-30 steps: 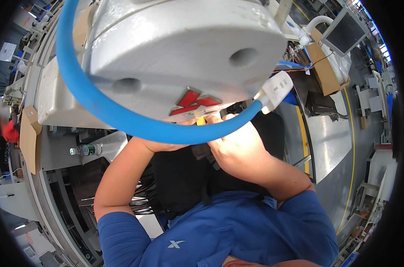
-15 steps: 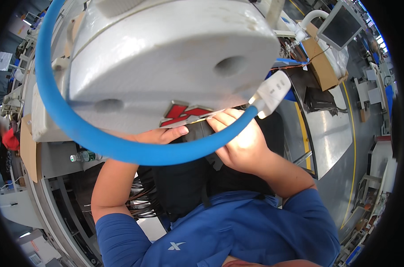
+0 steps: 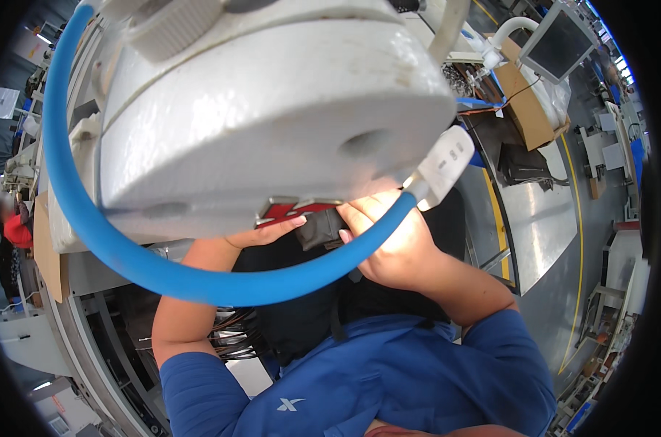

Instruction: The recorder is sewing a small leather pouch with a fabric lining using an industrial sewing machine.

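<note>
Blue hose (image 3: 221,286) loops below my fingers, lower in view than a moment ago, and the yellow bit between them is now out of sight. The white machine head (image 3: 272,131) hides most fingertips of my left hand (image 3: 266,232) and right hand (image 3: 408,253); whether they grip, I cannot tell. The dark grey piece (image 3: 320,230) shows between my thumbs, the work there harder to follow.

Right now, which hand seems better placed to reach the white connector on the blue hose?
Probably the right hand: it appears nearer the white connector, while the left hand sits farther off, partly behind the white housing. Depth is uncertain.
</note>
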